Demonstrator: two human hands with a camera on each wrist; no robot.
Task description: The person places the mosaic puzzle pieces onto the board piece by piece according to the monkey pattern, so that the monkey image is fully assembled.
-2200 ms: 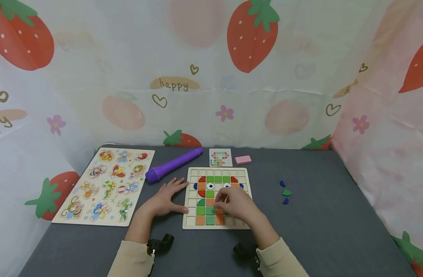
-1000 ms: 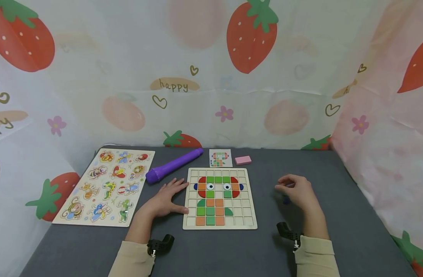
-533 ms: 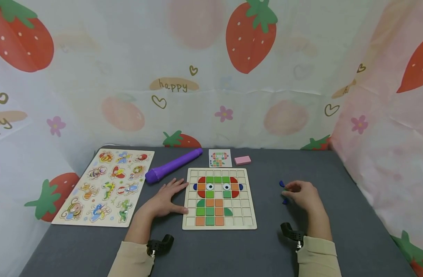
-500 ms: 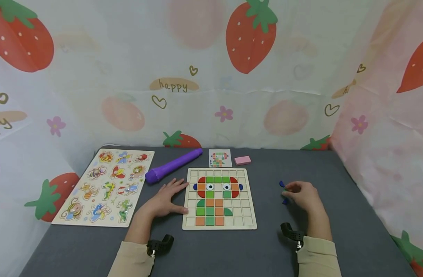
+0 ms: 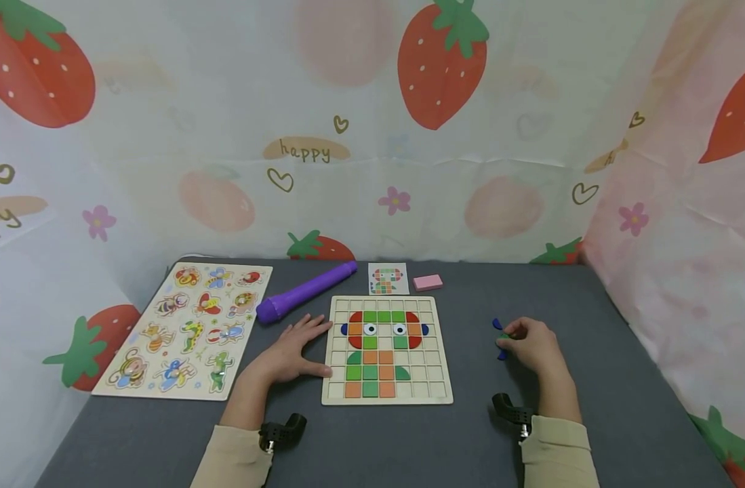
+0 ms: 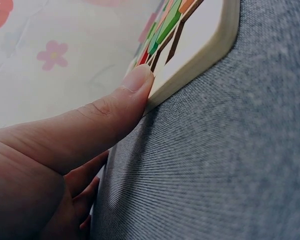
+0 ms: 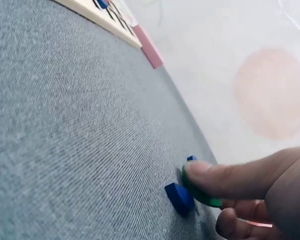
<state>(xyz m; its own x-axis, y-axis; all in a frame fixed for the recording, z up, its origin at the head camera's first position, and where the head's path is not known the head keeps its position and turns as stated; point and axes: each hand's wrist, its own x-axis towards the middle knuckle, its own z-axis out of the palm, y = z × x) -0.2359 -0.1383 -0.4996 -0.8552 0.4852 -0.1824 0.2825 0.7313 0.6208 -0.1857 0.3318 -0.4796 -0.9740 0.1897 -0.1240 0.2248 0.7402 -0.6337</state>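
My left hand (image 5: 294,351) rests beside the wooden grid board (image 5: 419,389) with its fingers spread, and in the left wrist view the thumb (image 6: 105,112) presses on the board's edge. The board carries red, green, orange and blue tiles, two of them printed with eyes. To the right, my right hand (image 5: 535,347) pinches a green quarter-round tile (image 7: 206,197) between thumb and fingers, low over the cloth. A small blue tile (image 7: 180,199) lies right by the thumb, and another blue tile (image 7: 191,158) lies behind it. The fingers partly cover the green tile.
A picture card (image 5: 388,278) and a pink block (image 5: 428,282) lie behind the board. A purple toy microphone (image 5: 305,293) lies at the back left, next to a wooden insect puzzle board (image 5: 146,369). A strawberry-print curtain (image 5: 372,88) closes off the table's far side.
My right hand has moved from the board to the loose tiles on the right and taken hold of the green one. A green quarter-round tile shows on the board's lower right. The left hand stays put.
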